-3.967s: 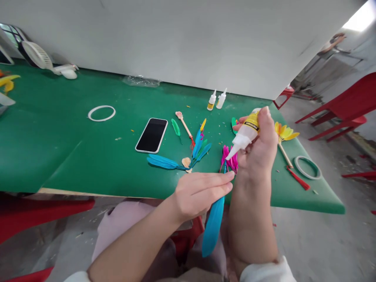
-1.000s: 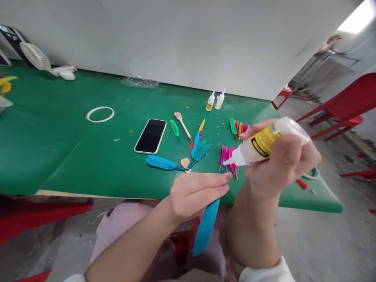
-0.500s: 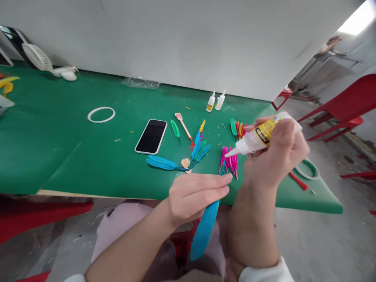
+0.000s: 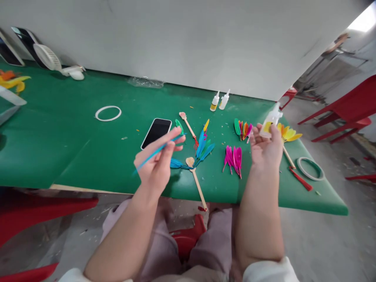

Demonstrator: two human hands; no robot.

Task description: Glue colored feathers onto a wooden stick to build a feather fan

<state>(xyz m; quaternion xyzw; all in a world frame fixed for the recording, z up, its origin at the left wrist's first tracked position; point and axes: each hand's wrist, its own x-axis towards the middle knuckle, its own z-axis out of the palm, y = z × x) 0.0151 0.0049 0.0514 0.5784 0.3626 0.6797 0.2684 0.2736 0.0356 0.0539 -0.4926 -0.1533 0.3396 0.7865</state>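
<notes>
My left hand [image 4: 158, 162] pinches a long blue feather [image 4: 152, 154] seen edge-on, raised over the green table [image 4: 73, 145], just left of a fan of blue, green and yellow feathers [image 4: 202, 145] on a wooden stick [image 4: 197, 183]. My right hand [image 4: 266, 149] holds a small glue bottle [image 4: 272, 118] with a yellow label upright, near a yellow feather fan [image 4: 286, 134]. A loose bunch of pink feathers [image 4: 234, 156] lies between my hands.
A black phone [image 4: 156, 132] lies left of the fan. Two glue bottles [image 4: 219, 100] stand by the wall. White rings [image 4: 108, 113] [image 4: 310, 168], mixed feathers [image 4: 242, 128], a spare stick [image 4: 188, 125] and a white handheld fan [image 4: 55, 62] lie around. Red chairs [image 4: 346, 105] stand at right.
My left hand has lifted the blue feather from below the table edge up and left over the table. My right hand has turned the glue bottle upright and drawn it right, away from the feather.
</notes>
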